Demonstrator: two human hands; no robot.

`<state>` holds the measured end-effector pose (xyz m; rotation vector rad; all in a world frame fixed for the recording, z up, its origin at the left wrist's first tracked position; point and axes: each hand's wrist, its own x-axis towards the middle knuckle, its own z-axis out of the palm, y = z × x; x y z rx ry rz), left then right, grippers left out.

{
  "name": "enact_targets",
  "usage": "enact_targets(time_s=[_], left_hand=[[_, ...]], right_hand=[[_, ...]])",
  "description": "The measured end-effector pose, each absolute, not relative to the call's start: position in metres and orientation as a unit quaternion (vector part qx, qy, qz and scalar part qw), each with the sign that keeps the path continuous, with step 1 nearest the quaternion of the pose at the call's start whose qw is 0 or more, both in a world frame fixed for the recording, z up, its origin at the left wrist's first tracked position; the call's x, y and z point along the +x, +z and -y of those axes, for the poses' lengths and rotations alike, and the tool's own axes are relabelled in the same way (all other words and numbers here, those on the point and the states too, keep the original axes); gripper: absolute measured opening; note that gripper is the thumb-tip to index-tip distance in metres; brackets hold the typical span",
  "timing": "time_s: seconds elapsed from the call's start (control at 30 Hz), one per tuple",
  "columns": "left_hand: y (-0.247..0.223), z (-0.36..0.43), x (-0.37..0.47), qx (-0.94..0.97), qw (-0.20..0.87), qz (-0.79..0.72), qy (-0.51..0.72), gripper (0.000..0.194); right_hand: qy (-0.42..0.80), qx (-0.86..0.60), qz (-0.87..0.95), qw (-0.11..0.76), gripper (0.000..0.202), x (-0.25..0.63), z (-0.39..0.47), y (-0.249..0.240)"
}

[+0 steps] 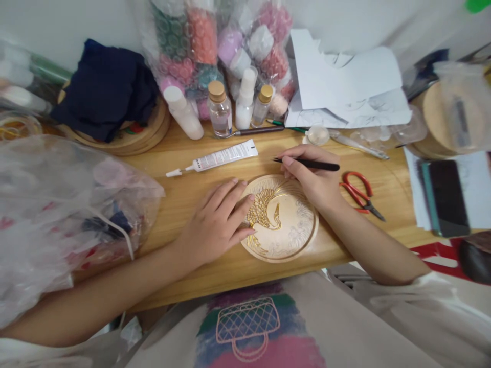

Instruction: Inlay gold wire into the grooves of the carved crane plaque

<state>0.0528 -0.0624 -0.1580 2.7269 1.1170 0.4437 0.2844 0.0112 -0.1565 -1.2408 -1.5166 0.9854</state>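
A round wooden plaque [295, 232] lies on the table in front of me. Gold lines form a crane [264, 214] on it, and fine pale lines mark flowers and feathers. Fingers spread, my left hand [218, 222] rests over the plaque's left edge. My right hand [312, 176], at the upper right rim, grips black tweezers [316, 164] whose tip points left past the plaque. Behind the hands lies a white glue tube [226, 156], its small white cap [173, 173] at the nozzle end. Right of my right hand sit red-handled pliers [358, 193].
Along the back stand a white bottle [183, 113], a clear bottle [220, 113] and a spray bottle [244, 102], before bubble-wrapped jars [203, 38]. Papers [341, 87] lie back right, a phone [448, 197] far right. Dark cloth [109, 89] and a plastic bag [76, 204] occupy the left.
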Motion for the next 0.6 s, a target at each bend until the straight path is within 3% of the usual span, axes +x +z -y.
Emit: enact_targets(time_s=[0.6], left_hand=[[-0.1577,0.0621,0.0532,0.91,0.088,-0.371,0.161,0.048]], right_hand=[[0.397,-0.501,0.618,0.458,0.006,0.2848,-0.01,-0.1562]])
